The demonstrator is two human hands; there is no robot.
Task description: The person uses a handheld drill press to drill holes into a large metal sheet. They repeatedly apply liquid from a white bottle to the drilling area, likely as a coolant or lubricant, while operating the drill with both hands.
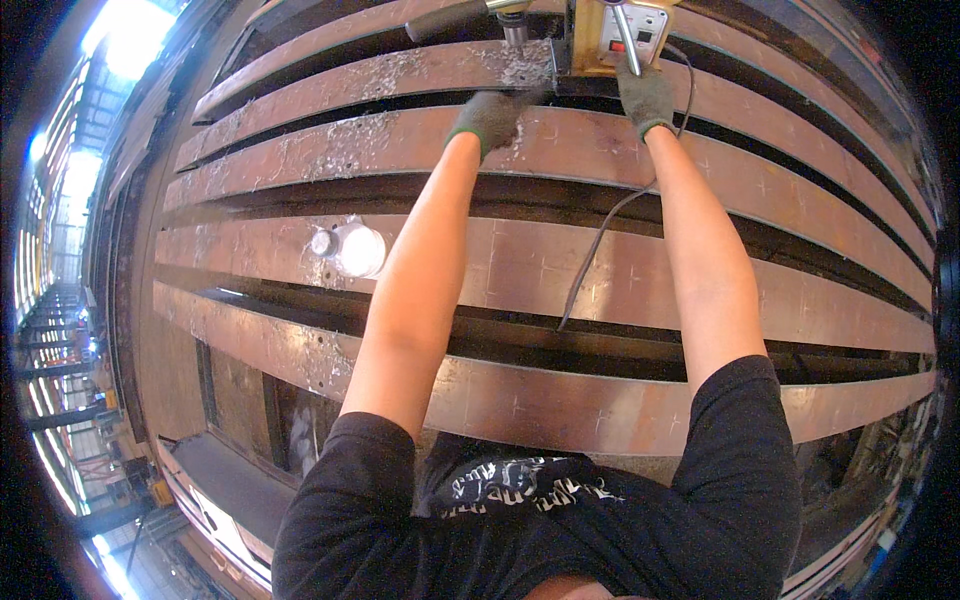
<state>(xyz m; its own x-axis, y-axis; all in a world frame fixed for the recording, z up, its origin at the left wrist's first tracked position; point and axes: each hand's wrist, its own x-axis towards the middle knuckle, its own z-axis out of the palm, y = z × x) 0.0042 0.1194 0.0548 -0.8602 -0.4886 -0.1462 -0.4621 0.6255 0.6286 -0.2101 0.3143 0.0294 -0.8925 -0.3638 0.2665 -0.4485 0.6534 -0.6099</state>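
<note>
A magnetic drill with a yellowish body stands on a steel beam at the top middle. Its chuck and cutter point down at metal shavings. My right hand, in a grey-green work glove, closes on the end of the drill's metal feed lever, below the control panel. My left hand, gloved the same way, is smeared by motion just left of the drill's base. Something dark shows at its fingertips, too blurred to name. A clear plastic bottle lies on a nearer beam, left of my left forearm.
Several long rusty-brown steel beams run side by side with dark gaps between them. Chalk-like cross marks and metal shavings dot their faces. A dark cable trails from the drill across the beams. A bright hall stretches along the left.
</note>
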